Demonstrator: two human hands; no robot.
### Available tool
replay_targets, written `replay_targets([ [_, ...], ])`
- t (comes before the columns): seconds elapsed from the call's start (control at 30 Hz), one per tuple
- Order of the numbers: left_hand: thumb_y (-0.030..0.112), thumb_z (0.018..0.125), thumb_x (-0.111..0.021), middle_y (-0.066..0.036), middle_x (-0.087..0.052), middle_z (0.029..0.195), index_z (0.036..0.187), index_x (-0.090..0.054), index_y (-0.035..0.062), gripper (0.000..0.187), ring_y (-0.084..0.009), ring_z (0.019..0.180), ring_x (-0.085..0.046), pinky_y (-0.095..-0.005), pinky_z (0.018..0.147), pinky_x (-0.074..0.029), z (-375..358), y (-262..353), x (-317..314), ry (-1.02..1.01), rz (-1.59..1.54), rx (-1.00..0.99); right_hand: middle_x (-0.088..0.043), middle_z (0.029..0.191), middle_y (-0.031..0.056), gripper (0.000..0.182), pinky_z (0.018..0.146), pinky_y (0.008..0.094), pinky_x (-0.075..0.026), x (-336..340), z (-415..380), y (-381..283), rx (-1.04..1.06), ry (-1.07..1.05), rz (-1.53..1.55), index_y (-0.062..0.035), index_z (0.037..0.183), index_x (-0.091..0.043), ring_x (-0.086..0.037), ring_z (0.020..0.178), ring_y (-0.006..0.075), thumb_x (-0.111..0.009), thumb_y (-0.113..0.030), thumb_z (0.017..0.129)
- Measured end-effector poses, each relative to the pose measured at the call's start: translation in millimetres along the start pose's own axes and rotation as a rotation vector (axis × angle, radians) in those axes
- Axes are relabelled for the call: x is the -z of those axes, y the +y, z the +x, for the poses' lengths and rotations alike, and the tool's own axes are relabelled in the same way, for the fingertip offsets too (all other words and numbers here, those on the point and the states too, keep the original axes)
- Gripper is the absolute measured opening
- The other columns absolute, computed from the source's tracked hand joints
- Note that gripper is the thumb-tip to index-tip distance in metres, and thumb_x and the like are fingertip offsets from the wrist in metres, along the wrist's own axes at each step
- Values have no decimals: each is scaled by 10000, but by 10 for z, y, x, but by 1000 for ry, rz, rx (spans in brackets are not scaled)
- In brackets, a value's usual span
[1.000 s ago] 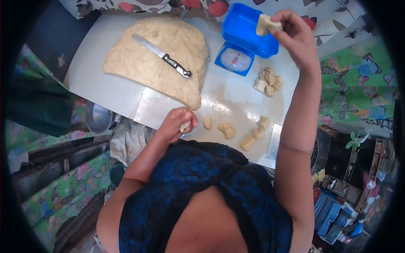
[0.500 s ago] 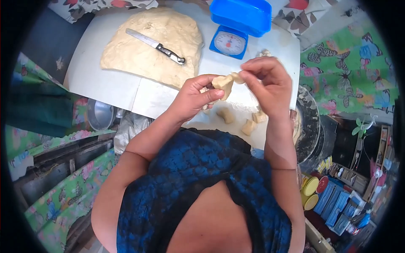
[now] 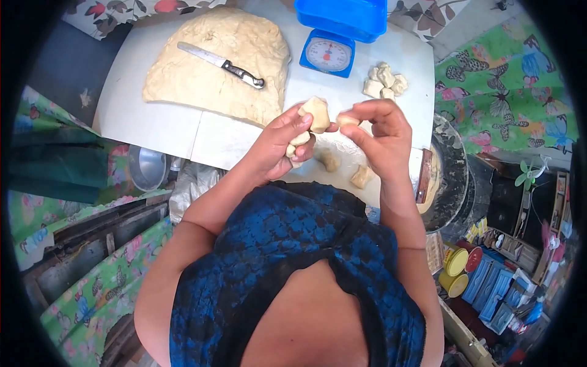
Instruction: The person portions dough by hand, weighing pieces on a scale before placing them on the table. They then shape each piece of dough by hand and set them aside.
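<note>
My left hand (image 3: 286, 139) is closed round several dough pieces; a larger one (image 3: 316, 114) sticks up between thumb and fingers, with smaller lumps below. To its right, my right hand (image 3: 380, 129) pinches a small dough piece (image 3: 348, 121) between thumb and fingers, separate from the larger one. Dough lumps (image 3: 362, 177) lie on the table beneath my hands. A big dough slab (image 3: 214, 67) is at the upper left, and a knife (image 3: 223, 63) with a black handle rests on it.
A blue scale (image 3: 328, 54) with a blue tray (image 3: 345, 18) stands at the back of the white table (image 3: 214, 140). Several dough pieces (image 3: 385, 81) are piled right of it. A large dark round container (image 3: 449, 174) is beyond the table's right edge.
The small piece in my right hand has come apart from the dough in my left hand. My right hand has shifted slightly down, and the dough pile behind it shows more fully.
</note>
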State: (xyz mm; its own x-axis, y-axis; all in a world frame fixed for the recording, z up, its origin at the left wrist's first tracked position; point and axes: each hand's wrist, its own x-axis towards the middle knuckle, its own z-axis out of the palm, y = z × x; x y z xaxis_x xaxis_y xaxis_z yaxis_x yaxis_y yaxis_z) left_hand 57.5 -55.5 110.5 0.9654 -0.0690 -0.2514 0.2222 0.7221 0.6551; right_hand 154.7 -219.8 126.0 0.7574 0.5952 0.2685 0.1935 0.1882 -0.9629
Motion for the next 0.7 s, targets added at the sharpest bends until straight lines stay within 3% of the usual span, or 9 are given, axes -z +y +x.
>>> replay_targets([
  [0.07, 217, 931, -496, -47, -575, 907, 1249, -425, 27, 378, -37, 536, -443, -172, 477, -351, 0, -17, -22, 2, -120, -26, -629, 908, 68, 211, 737, 270, -450, 46, -7, -64, 34, -222, -139, -43, 853, -654, -567, 798, 142, -765, -63, 675],
  [0.17, 228, 937, -487, -42, -565, 886, 1246, -428, 34, 370, -38, 504, -426, -174, 469, -350, 21, -7, -42, -3, -45, -31, -630, 915, 70, 205, 736, 281, -443, 34, 10, -9, 148, -236, -306, -55, 834, -661, -553, 809, 163, -771, -80, 662],
  [0.2, 230, 934, -493, -41, -562, 877, 1239, -430, 31, 370, -39, 504, -428, -175, 464, -352, 36, 1, -18, -6, 27, 10, -623, 893, 55, 252, 731, 294, -441, 12, 19, 11, 209, -167, -310, -68, 887, -667, -542, 817, 180, -771, -107, 661],
  [0.33, 249, 918, -529, -37, -577, 831, 1139, -501, 15, 323, -41, 517, -466, -167, 443, -367, 22, 27, -10, -41, 173, 119, -607, 853, 44, 337, 731, 302, -441, 50, 67, -70, 94, -111, -288, -72, 967, -656, -540, 816, 194, -769, -167, 664],
  [0.4, 282, 912, -540, -19, -573, 770, 1051, -553, 15, 301, -44, 513, -484, -163, 439, -377, 17, 18, -3, -66, 262, 187, -595, 828, 42, 407, 717, 309, -443, 151, 110, 8, 243, -415, -395, -76, 1040, -637, -548, 829, 193, -753, -196, 669],
  [0.5, 296, 920, -525, -10, -567, 770, 1042, -552, 20, 303, -45, 510, -479, -169, 445, -384, 7, 19, -5, -109, 301, 267, -592, 804, 69, 321, 685, 301, -447, 175, 79, -34, 102, -441, -380, -57, 981, -645, -576, 774, 210, -724, -124, 677],
  [0.63, 311, 943, -476, -6, -573, 801, 1047, -537, 25, 310, -48, 521, -465, -182, 450, -382, 65, -49, 16, -34, 404, 289, -601, 850, 106, 242, 651, 332, -471, 32, -17, 118, 78, -310, -498, -51, 945, -628, -601, 779, 249, -661, -81, 707],
  [0.7, 305, 946, -471, -32, -592, 874, 1030, -534, 22, 302, -55, 517, -456, -182, 452, -371, 118, -91, 30, 13, 372, 278, -587, 830, 126, 186, 662, 350, -487, -100, -83, 226, 69, -101, -641, -33, 905, -614, -610, 764, 286, -605, -10, 720],
])
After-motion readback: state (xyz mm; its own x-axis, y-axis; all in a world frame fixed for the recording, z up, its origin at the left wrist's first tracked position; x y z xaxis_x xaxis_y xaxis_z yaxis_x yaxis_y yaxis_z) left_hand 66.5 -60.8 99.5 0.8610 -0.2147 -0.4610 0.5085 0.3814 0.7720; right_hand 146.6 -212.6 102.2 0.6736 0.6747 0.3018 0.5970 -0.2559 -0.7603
